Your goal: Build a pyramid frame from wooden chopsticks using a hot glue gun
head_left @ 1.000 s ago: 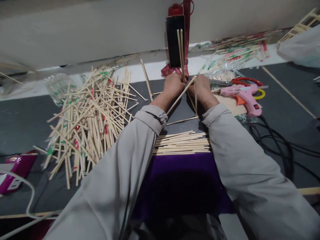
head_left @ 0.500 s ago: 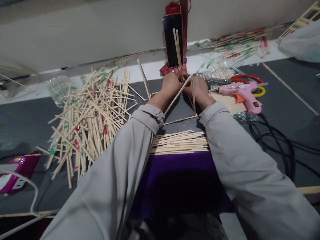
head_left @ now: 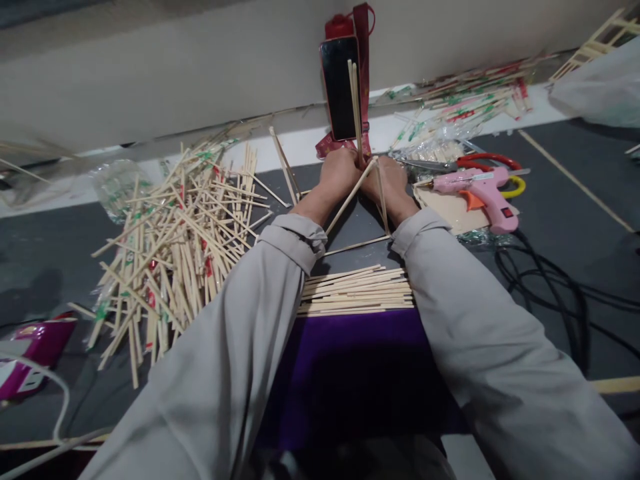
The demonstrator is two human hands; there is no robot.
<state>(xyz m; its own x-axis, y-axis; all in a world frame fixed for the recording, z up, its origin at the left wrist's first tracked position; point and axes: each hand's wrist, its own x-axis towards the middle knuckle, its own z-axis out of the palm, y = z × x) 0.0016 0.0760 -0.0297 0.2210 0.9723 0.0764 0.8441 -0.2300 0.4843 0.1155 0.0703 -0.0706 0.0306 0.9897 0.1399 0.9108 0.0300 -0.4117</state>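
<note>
My left hand point(head_left: 339, 173) and my right hand point(head_left: 387, 179) meet at the far side of a frame of thin wooden sticks point(head_left: 353, 195). Both are closed around the base of an upright pair of sticks point(head_left: 355, 107); the fingertips are mostly hidden behind the hands. A slanted stick peak stands between my wrists, in front of the right hand. Another leaning pair of sticks point(head_left: 284, 160) rises left of my left hand. Nearer to me, a row of loose sticks point(head_left: 360, 290) lies along a purple surface point(head_left: 360, 373).
A large stick pile point(head_left: 180, 247) spreads at left. On the right are a pink glue gun point(head_left: 480, 187), red-and-yellow-handled pliers point(head_left: 490, 160) and black cables point(head_left: 560, 287). A phone point(head_left: 341, 87) leans on a red-capped bottle point(head_left: 339, 27) behind my hands. A magenta box point(head_left: 43, 350) sits far left.
The view has shifted slightly, so most things appear a little lower and further left. Both hands keep their place at the base of the upright sticks.
</note>
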